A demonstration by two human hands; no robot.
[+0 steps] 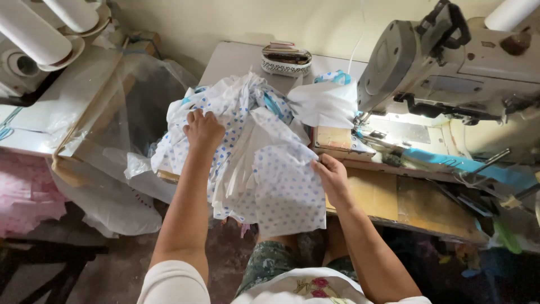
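Observation:
A heap of white fabric with small blue dots (pixel 264 163) lies on the left end of the sewing table and hangs over its front edge. My left hand (pixel 202 128) presses down on top of the heap, fingers bunched into the cloth. My right hand (pixel 332 177) pinches the right edge of a hanging piece near the table's front. A plain white piece with blue trim (pixel 326 101) sits between the heap and the sewing machine (pixel 450 67).
A small oval patterned tin (pixel 287 59) stands at the table's back. Blue strip fabric (pixel 461 164) runs along the wooden board right of the machine bed. A clear plastic bag (pixel 112 129) hangs left of the table. White thread cones (pixel 39 34) stand top left.

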